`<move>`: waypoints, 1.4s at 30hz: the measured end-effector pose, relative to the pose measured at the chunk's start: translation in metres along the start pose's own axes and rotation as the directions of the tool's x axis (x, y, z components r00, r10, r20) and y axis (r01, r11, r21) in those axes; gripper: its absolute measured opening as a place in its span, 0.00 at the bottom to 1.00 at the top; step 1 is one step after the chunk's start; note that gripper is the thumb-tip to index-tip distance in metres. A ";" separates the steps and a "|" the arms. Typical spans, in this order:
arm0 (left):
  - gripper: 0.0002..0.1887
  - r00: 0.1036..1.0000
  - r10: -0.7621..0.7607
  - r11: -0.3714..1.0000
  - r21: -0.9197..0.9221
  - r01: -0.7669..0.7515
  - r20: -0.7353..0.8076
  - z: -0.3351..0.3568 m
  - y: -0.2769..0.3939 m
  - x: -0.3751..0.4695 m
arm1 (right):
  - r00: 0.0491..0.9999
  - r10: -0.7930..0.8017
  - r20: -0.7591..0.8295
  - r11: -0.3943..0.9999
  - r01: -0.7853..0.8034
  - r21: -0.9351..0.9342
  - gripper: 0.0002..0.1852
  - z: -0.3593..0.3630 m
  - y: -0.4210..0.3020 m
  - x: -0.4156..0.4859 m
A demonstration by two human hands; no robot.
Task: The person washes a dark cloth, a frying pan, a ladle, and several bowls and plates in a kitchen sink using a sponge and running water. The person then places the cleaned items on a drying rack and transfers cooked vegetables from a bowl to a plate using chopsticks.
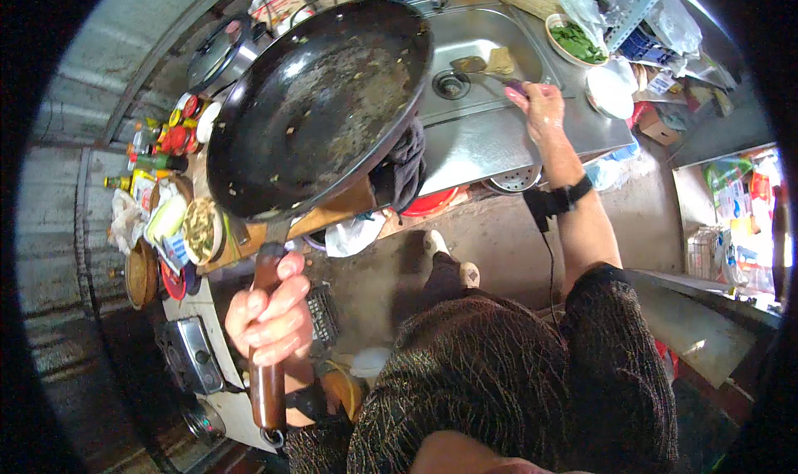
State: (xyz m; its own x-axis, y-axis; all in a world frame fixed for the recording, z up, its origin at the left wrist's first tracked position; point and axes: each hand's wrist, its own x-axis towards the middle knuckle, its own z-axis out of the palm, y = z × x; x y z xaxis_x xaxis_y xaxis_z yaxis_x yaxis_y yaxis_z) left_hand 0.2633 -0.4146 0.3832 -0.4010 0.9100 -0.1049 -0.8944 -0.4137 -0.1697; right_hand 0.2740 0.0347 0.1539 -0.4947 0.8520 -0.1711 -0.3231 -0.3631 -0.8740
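My left hand [274, 318] is wrapped around the brown handle of a large black wok [324, 112]. The wok is raised and tilted over the counter's left part, its inside facing me with food bits stuck to it. My right hand [545, 109] grips the purple-pink handle [516, 93] of a utensil, above the front edge of the steel sink [442, 47]. A thin shaft seems to run from that handle into the basin; what it ends in is unclear. A tan sponge-like pad [500, 61] lies in the basin near the drain strainer [451, 84].
A bowl of green leaves [576, 42] and a white bowl [608, 92] stand right of the sink. Jars and bottles [177, 138] crowd the left counter, with a bowl of food [202, 231]. A dark cloth [408, 162] hangs over the counter's edge. A gas stove [193, 355] sits at lower left.
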 end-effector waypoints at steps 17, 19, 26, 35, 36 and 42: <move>0.20 0.967 -0.223 0.963 0.128 0.239 -0.124 0.021 0.050 0.127 | 0.985 -0.172 -0.021 -0.158 -0.048 -0.986 0.11 0.002 -0.007 0.062; 0.19 0.962 -0.212 0.956 0.169 0.241 -0.172 0.025 0.046 0.130 | 0.975 -0.093 0.201 -0.172 0.183 -0.968 0.11 0.026 0.014 0.079; 0.22 0.950 -0.099 0.979 0.143 0.147 -0.297 0.040 0.022 0.135 | 0.442 0.339 0.830 0.897 0.115 -0.427 0.20 0.111 0.213 0.137; 0.20 0.927 0.087 0.987 0.159 -0.030 -0.364 0.038 -0.007 0.143 | 0.357 0.654 0.667 0.264 0.719 -0.643 0.18 0.135 0.262 0.141; 0.20 0.921 0.095 0.985 0.168 -0.033 -0.377 0.037 -0.009 0.144 | 0.370 0.635 0.678 0.262 0.722 -0.640 0.17 0.135 0.251 0.142; 0.20 0.922 0.108 0.972 0.234 -0.019 -0.373 0.031 -0.015 0.158 | 0.571 0.435 0.696 0.380 0.584 -0.717 0.13 0.096 0.140 0.165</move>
State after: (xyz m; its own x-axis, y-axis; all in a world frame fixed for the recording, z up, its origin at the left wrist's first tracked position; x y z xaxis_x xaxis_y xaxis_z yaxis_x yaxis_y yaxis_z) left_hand 0.2072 -0.2639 0.3997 -0.3926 0.7844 -0.4801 -0.9079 -0.4138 0.0665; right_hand 0.0699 0.0881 0.0466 -0.9846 0.0659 -0.1617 0.1667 0.6302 -0.7583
